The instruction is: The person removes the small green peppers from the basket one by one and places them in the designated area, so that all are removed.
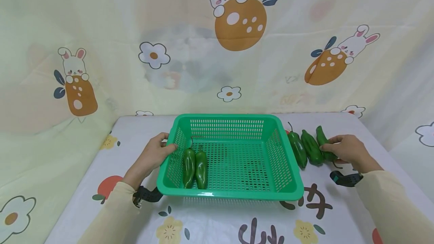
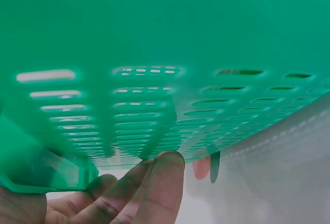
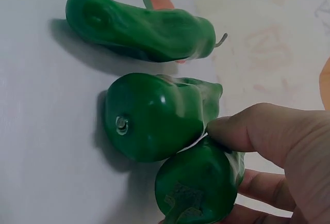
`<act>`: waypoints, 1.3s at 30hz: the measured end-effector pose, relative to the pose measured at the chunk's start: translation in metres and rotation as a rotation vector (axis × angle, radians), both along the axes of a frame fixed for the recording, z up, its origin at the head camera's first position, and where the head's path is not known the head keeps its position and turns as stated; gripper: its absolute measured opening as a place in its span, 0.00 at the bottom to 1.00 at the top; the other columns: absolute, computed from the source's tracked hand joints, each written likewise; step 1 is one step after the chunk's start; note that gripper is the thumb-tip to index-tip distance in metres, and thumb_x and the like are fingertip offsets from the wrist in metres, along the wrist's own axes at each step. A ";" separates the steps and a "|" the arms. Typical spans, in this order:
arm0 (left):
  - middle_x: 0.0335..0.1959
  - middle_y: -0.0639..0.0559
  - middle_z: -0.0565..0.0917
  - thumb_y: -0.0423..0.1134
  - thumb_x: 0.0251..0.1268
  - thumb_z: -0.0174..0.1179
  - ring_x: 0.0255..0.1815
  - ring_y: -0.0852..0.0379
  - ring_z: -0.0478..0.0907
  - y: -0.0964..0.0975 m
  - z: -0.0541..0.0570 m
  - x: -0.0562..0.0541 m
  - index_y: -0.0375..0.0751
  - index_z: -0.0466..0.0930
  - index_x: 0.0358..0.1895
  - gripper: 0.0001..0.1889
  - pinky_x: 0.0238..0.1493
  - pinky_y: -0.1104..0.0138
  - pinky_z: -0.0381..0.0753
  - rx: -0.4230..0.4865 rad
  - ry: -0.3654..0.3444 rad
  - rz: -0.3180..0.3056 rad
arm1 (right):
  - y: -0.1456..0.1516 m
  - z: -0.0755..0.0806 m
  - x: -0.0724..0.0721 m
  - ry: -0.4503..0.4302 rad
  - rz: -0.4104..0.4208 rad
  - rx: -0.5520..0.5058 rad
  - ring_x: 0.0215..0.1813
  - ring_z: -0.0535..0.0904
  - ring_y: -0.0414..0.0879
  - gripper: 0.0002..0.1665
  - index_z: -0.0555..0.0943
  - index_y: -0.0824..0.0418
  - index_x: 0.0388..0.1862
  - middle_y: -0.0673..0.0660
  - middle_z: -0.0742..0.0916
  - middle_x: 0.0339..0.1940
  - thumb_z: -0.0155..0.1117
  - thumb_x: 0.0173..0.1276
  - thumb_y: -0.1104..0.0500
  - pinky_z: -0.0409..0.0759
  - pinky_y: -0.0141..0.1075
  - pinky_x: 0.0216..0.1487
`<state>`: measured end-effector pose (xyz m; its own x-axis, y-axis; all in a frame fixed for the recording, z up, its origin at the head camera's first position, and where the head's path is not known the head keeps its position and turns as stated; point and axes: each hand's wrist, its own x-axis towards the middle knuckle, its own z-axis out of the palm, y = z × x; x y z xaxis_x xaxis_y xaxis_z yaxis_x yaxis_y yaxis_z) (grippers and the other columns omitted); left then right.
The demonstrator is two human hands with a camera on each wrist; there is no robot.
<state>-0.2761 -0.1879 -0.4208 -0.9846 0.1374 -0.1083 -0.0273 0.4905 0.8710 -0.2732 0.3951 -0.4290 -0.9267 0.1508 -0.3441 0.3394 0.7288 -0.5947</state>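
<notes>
A green plastic basket (image 1: 230, 195) with slotted walls sits on the table. My left hand (image 1: 153, 156) grips its left rim, thumb on top and fingers (image 2: 162, 182) against the outer wall. Two green peppers, one (image 1: 188, 166) beside the other (image 1: 201, 169), lie inside at the left. Right of the basket are three more peppers in a row. The outermost pepper (image 3: 198, 182) is between the thumb and fingers of my right hand (image 1: 350, 153), its stem toward me. The middle pepper (image 3: 147, 115) lies close against it; the third pepper (image 3: 139, 33) is nearest the basket.
A white tablecloth (image 1: 203, 221) printed with flowers, fruit and dark lettering covers the table. Behind it hangs a pale curtain (image 1: 190, 97) with rabbit and flower prints. Dark straps (image 1: 346, 179) are on both wrists.
</notes>
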 end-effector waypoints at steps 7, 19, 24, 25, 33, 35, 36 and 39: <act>0.48 0.31 0.85 0.38 0.74 0.55 0.36 0.48 0.90 0.000 -0.001 -0.002 0.30 0.70 0.65 0.22 0.34 0.56 0.92 0.002 0.005 0.000 | 0.000 0.000 0.000 -0.007 -0.002 0.006 0.53 0.81 0.65 0.43 0.66 0.82 0.70 0.79 0.77 0.57 0.65 0.73 0.48 0.91 0.45 0.44; 0.48 0.32 0.84 0.37 0.73 0.55 0.36 0.49 0.90 0.000 -0.001 -0.002 0.30 0.70 0.65 0.22 0.35 0.56 0.92 0.013 -0.007 0.002 | 0.000 0.001 0.000 -0.037 -0.013 0.006 0.54 0.80 0.67 0.43 0.64 0.83 0.71 0.80 0.75 0.59 0.64 0.75 0.49 0.91 0.46 0.46; 0.49 0.31 0.84 0.38 0.74 0.55 0.36 0.49 0.90 0.001 0.000 -0.002 0.30 0.71 0.64 0.21 0.35 0.56 0.92 0.015 -0.008 0.002 | 0.004 -0.002 0.000 -0.049 -0.012 -0.006 0.55 0.79 0.68 0.44 0.63 0.84 0.71 0.81 0.74 0.60 0.64 0.75 0.49 0.91 0.46 0.47; 0.49 0.31 0.84 0.37 0.74 0.55 0.36 0.48 0.90 0.001 0.001 -0.002 0.30 0.71 0.64 0.21 0.35 0.56 0.92 0.016 -0.008 0.001 | 0.006 -0.003 0.000 -0.050 -0.014 -0.008 0.56 0.79 0.68 0.44 0.63 0.84 0.71 0.81 0.74 0.60 0.65 0.75 0.49 0.91 0.46 0.46; 0.48 0.32 0.85 0.38 0.74 0.55 0.36 0.49 0.90 0.001 0.001 -0.001 0.30 0.70 0.64 0.21 0.35 0.56 0.92 0.012 -0.011 0.004 | 0.006 -0.005 0.000 -0.026 0.000 0.007 0.54 0.77 0.67 0.44 0.66 0.84 0.69 0.80 0.75 0.60 0.66 0.74 0.49 0.91 0.46 0.45; 0.48 0.32 0.85 0.38 0.74 0.55 0.36 0.49 0.90 0.001 0.001 -0.001 0.30 0.71 0.64 0.21 0.35 0.56 0.92 0.010 -0.012 0.006 | 0.003 -0.004 0.001 -0.019 0.002 0.017 0.53 0.77 0.67 0.43 0.66 0.85 0.68 0.80 0.75 0.59 0.65 0.74 0.49 0.91 0.45 0.44; 0.48 0.32 0.85 0.38 0.74 0.55 0.36 0.49 0.90 0.001 0.000 -0.001 0.30 0.71 0.64 0.21 0.35 0.56 0.92 0.011 -0.012 0.006 | 0.002 -0.003 0.002 -0.016 0.004 0.019 0.53 0.77 0.66 0.42 0.66 0.85 0.68 0.80 0.76 0.59 0.65 0.75 0.49 0.91 0.45 0.44; 0.48 0.32 0.85 0.38 0.74 0.55 0.36 0.48 0.90 0.001 0.000 -0.001 0.30 0.71 0.64 0.21 0.35 0.56 0.92 0.016 -0.017 0.006 | 0.000 0.000 0.003 -0.014 0.010 0.018 0.53 0.77 0.66 0.42 0.66 0.85 0.67 0.80 0.76 0.59 0.62 0.76 0.48 0.91 0.46 0.44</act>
